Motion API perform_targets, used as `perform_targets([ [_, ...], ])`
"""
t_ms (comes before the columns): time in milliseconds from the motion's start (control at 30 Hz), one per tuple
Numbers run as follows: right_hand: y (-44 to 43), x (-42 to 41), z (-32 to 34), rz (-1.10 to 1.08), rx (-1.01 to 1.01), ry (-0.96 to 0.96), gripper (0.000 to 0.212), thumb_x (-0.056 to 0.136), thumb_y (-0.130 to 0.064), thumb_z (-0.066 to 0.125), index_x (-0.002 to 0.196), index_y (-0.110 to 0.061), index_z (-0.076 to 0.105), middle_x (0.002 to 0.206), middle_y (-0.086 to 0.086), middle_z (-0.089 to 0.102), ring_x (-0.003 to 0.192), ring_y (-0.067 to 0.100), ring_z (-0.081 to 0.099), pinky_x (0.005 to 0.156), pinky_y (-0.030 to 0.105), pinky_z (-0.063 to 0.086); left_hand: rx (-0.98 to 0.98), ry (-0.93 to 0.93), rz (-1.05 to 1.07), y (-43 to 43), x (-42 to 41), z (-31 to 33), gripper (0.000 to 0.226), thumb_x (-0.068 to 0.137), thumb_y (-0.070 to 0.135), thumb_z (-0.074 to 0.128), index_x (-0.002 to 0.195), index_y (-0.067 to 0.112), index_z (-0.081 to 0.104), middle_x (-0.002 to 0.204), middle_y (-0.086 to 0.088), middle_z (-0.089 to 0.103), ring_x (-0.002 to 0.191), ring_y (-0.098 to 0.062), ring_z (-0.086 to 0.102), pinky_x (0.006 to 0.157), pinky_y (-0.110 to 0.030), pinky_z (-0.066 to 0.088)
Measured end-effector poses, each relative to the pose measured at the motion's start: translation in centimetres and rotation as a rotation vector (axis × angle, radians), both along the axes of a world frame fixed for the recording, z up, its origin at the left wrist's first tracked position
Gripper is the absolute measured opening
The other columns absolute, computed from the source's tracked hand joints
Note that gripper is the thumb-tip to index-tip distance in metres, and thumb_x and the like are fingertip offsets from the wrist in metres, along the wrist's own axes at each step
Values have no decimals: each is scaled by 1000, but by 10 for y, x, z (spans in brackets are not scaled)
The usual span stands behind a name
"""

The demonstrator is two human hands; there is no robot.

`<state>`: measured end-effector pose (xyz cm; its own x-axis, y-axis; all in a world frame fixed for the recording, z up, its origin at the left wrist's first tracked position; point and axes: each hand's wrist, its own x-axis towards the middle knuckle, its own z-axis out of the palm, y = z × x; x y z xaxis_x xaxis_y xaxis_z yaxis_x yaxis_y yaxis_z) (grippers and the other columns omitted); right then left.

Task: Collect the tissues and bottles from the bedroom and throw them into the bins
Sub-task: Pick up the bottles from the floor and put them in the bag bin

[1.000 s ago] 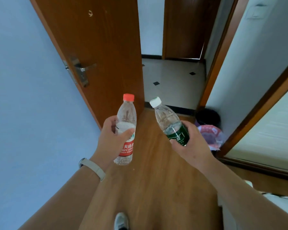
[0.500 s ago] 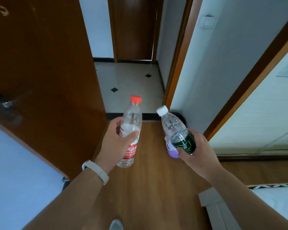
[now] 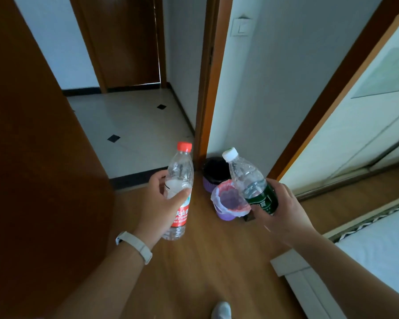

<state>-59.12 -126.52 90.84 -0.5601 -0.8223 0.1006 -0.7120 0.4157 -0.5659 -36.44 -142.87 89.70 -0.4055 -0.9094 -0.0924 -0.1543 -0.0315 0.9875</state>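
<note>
Purple bins (image 3: 226, 216) now show fully at the far edge of the wooden floor (image 3: 200, 261). My left hand (image 3: 158, 203) grips the red-capped bottle (image 3: 180, 180) and my right hand (image 3: 283, 210) grips the green-labelled bottle (image 3: 251, 180), so I judge the drop is close.

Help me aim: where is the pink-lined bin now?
Head view, centre: the pink-lined bin stands on the wood floor beside the black-lined bin, below the green-label bottle.

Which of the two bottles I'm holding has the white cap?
The green-labelled bottle in your right hand; the red-labelled bottle in your left hand has a red cap.
</note>
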Motion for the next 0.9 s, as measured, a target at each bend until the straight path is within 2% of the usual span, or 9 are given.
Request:
perform_targets([
  [100, -19, -18, -10, -38, 1, -8, 65, 76, -43, 72, 131, -34, 40, 112, -16, 50, 96, 5, 53, 70, 11, 39, 6, -35, -50, -22, -23, -4, 56, 81, 29, 77, 127, 31, 45, 112, 12, 61, 96, -11, 65, 67, -15, 52],
  [267, -66, -61, -43, -72, -20, -95, 66, 74, -48, 69, 131, -32, 41, 114, -14, 51, 97, 7, 55, 75, 21, 49, 8, -95, -83, -66, -70, -16, 58, 80, 29, 77, 127, 32, 45, 115, 11, 61, 98, -13, 65, 71, -19, 54],
  [433, -124, -115, -66, -108, -26, -177, 66, 76, -39, 71, 134, -29, 41, 117, -12, 52, 100, 7, 55, 76, 18, 48, 1, -168, -89, -121, -127, -24, 60, 78, 36, 78, 128, 36, 44, 117, 11, 61, 101, -15, 64, 80, -29, 57],
  [533, -154, -157, -69, -130, -32, -208, 61, 78, -34, 70, 133, -26, 44, 114, -11, 53, 102, 8, 55, 78, 19, 46, 24, -190, -139, -148, -181, -27, 56, 79, 30, 78, 125, 35, 46, 113, 13, 62, 95, -8, 65, 71, -19, 52],
  [600, -167, -185, -70, -138, -37, -224, 58, 77, -40, 68, 129, -25, 47, 110, -12, 53, 100, 8, 55, 79, 22, 47, 41, -188, -160, -160, -219, -29, 55, 79, 25, 79, 123, 35, 47, 111, 13, 63, 91, -4, 65, 69, -17, 51],
  [700, -183, -227, -74, -167, -37, -251, 62, 72, -53, 63, 127, -29, 45, 111, -13, 52, 96, 6, 55, 77, 25, 52, 32, -170, -151, -182, -271, -32, 56, 79, 22, 79, 122, 33, 46, 110, 12, 62, 93, -8, 65, 70, -19, 51],
  [900, -188, -270, -89, -281, -43, -275, 60, 74, -47, 72, 126, -34, 43, 115, -16, 53, 99, 5, 56, 80, 28, 54, 30, -218, -265, -215, -328, -41, 53, 80, 22, 78, 124, 27, 49, 111, 8, 62, 97, -11, 65, 74, -24, 54],
])
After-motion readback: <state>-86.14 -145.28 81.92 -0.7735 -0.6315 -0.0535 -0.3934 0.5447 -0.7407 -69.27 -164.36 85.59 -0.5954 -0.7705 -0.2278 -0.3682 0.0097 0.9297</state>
